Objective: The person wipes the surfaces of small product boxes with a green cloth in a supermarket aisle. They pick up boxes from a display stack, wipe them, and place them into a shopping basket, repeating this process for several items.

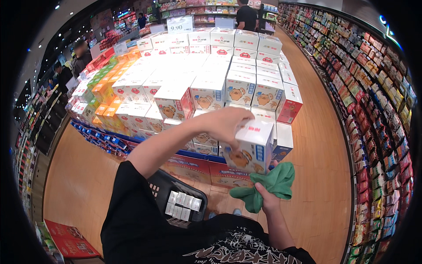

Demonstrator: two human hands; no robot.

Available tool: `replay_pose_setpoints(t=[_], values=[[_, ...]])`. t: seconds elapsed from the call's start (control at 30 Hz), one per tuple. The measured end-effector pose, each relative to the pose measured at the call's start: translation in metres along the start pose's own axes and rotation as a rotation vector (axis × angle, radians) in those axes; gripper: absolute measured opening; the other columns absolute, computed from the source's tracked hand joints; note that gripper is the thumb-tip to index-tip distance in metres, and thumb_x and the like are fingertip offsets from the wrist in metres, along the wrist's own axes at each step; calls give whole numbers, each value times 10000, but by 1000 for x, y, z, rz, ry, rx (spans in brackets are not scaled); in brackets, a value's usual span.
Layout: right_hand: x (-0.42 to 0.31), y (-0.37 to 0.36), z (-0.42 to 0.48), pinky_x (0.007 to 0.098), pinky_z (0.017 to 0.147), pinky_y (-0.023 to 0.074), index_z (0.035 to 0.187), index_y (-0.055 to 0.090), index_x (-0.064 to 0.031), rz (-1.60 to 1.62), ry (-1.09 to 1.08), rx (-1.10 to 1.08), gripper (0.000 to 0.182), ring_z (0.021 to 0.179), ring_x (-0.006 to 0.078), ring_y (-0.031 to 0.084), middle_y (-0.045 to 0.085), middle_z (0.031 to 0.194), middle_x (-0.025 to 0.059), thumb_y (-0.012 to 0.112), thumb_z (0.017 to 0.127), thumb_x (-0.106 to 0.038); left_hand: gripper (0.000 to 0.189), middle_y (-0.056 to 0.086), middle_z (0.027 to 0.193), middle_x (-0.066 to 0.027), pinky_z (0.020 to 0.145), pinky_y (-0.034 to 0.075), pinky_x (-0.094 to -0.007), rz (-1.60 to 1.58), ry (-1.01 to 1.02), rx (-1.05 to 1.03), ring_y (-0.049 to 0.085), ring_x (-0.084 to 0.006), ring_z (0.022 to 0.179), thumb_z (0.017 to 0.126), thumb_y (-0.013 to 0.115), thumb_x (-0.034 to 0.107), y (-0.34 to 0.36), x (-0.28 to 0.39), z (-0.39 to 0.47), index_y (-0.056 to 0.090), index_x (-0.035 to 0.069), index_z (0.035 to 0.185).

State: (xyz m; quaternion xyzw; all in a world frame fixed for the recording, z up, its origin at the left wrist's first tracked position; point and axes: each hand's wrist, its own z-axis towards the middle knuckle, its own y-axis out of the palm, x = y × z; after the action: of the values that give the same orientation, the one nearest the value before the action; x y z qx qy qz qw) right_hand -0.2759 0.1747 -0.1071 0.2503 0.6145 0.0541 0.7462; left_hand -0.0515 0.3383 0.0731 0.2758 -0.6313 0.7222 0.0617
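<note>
My left hand (226, 123) grips a white carton (249, 153) with a cartoon animal on its front, fingers over the far edge and thumb on the near side. The carton is held at the front right of a stepped stack of similar cartons (206, 94). Below it, my right hand (268, 198) has a green cloth (278, 181) bunched in it. Some of its fingers are hidden behind the cloth and the carton, so I cannot tell whether they touch the carton. A blue-sided carton (283, 145) sits just beyond, at the stack's right corner.
A black plastic basket (197, 211) with several small white boxes is by my feet. Orange cartons (105, 92) continue the display leftward. Packed snack shelves (369, 125) line the right side, across a wooden floor (316, 165). A person in black (246, 16) stands behind the display.
</note>
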Motion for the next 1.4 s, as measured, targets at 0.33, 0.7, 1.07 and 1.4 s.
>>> replay_pose_setpoints(t=[0.33, 0.7, 1.07, 1.4], values=[[38, -29, -41, 326, 890, 511, 1328, 486, -31, 75, 398, 205, 527, 1088, 161, 590, 588, 1213, 63, 726, 860, -8, 893, 624, 1196, -198, 936, 501, -400, 263, -258, 152, 621, -321, 1087, 569, 851, 194, -85, -88, 90, 466, 23, 1356], [46, -36, -33, 333, 826, 522, 1448, 379, -59, 32, 256, 229, 655, 905, 187, 646, 618, 1059, 70, 686, 873, 3, 892, 546, 1250, -143, 954, 494, -372, 490, -326, 82, 577, -302, 1121, 539, 863, 290, -56, -126, 127, 543, 18, 1326], [52, -37, -26, 345, 834, 525, 1348, 465, -47, 15, 308, 221, 537, 918, 196, 651, 641, 1075, 84, 710, 871, -28, 837, 557, 1212, -127, 976, 485, -420, 436, -251, 95, 537, -321, 1168, 612, 831, 199, -33, -135, 128, 445, 153, 1353], [54, -39, -19, 330, 937, 489, 1268, 542, -14, 45, 446, 228, 492, 1072, 185, 610, 628, 1189, 67, 777, 845, -100, 802, 565, 1196, -123, 959, 504, -417, 444, -290, 41, 563, -302, 1151, 635, 851, 191, -25, -138, 126, 471, 179, 1342]])
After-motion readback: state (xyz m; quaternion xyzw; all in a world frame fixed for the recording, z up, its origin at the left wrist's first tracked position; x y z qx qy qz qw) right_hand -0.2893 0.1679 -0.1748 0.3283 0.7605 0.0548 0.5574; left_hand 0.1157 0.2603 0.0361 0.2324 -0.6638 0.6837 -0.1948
